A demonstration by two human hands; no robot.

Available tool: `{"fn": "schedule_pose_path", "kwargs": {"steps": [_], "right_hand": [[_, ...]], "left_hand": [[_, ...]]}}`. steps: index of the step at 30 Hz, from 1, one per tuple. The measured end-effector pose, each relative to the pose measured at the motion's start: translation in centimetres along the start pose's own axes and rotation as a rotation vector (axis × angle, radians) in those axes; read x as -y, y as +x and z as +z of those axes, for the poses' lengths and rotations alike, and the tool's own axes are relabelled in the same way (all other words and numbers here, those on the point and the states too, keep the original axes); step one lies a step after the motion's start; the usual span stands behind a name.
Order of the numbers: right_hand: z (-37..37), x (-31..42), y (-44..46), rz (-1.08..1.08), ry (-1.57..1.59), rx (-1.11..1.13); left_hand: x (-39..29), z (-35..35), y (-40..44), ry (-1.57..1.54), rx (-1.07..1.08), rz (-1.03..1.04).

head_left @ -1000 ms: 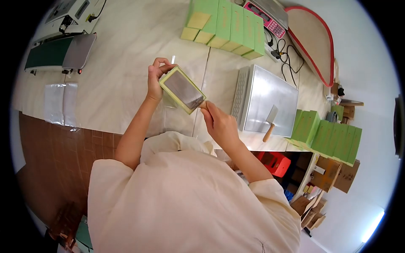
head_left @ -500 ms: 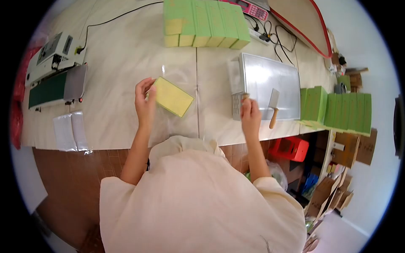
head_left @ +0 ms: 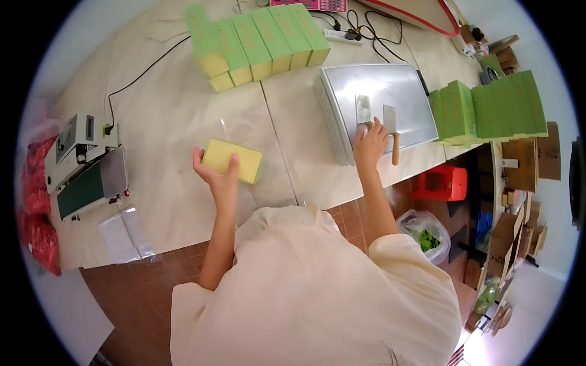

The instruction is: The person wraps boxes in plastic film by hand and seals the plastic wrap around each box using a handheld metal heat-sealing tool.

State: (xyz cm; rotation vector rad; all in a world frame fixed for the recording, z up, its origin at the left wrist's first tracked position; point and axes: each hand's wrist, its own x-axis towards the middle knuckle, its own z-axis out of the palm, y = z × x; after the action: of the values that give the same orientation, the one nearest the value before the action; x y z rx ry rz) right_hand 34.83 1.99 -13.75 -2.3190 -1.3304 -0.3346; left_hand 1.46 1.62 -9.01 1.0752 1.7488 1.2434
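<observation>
A yellow box with green edges (head_left: 229, 157) is in my left hand (head_left: 221, 177), the thumb lying on its top face and the fingers at its left side. My right hand (head_left: 370, 145) is over the silver metal box (head_left: 403, 85), its fingers at the handle of a scraper (head_left: 363, 108). Whether the fingers still grip that handle is hard to tell. Beside it lies a second scraper (head_left: 390, 117) with a wooden handle that points toward me.
Green boxes (head_left: 262, 46) stand in a row at the back, and more (head_left: 494, 110) at the right. A sealing machine (head_left: 85, 171) and plastic bags (head_left: 126, 235) are at the left. Cables (head_left: 378, 39) lie behind the metal box.
The box in my left hand has turned from its dark windowed side to its yellow side. My right hand has moved right, from the box to the metal box, with a scraper now under its fingers.
</observation>
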Motion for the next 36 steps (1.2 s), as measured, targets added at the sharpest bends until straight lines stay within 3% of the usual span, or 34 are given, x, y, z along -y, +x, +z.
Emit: {"fn": "schedule_pose_path", "kwargs": {"steps": [1,3,5,7,10,12,15,17,19,21,24,29,31,36], "right_hand": [[-0.2,1.4,-0.2,-0.009,0.013,0.003],[-0.7,5.2,-1.0,-0.224,0.428,0.112],[-2.0,11.4,-3.0,-0.454,0.556,0.131],[-4.7,17.6,-4.8,-0.575,0.797,0.319],[-5.9,23.5,-6.9,-0.767,0.769,0.318],[-5.3,25.4,-7.3,-0.826,0.442,0.674],[-5.5,25.1,-7.2,-0.865,0.512,0.553],[-7.6,24.4,-6.1,-0.873,0.528,0.521],[-10.9,23.2,-5.0,-0.881,0.774,0.358],[-11.9,21.0,-4.6,-0.865,0.919,0.385],[-11.5,17.6,-4.9,-0.779,1.127,0.471],[-4.5,12.5,-7.7,-0.780,0.672,0.581],[-1.9,12.3,-9.2,-0.723,0.695,0.603],[0.7,14.4,-10.0,-0.505,0.785,0.764]], "left_hand": [[0.2,-0.1,-0.1,-0.069,0.018,0.028],[0.7,-0.5,-0.3,-0.132,0.022,0.059],[1.6,-1.2,-0.6,-0.296,-0.012,0.003],[2.9,-2.2,-0.9,-0.358,-0.038,-0.101],[5.8,-3.7,-1.2,-0.461,-0.035,-0.328],[8.6,-4.5,-1.3,-0.504,-0.010,-0.448],[12.2,-5.2,-1.5,-0.739,0.137,-0.820],[13.0,-5.3,-1.3,-0.816,0.228,-0.852],[12.5,-5.3,-1.1,-0.885,0.322,-0.896],[10.2,-5.4,0.8,-1.166,0.487,-0.716],[6.8,-6.3,3.8,-1.261,0.371,-0.622],[4.1,-7.3,4.6,-0.983,0.272,-0.443],[3.9,-6.5,3.7,-0.941,0.241,-0.458],[3.9,-3.4,1.4,-0.527,0.384,-0.172]]}}
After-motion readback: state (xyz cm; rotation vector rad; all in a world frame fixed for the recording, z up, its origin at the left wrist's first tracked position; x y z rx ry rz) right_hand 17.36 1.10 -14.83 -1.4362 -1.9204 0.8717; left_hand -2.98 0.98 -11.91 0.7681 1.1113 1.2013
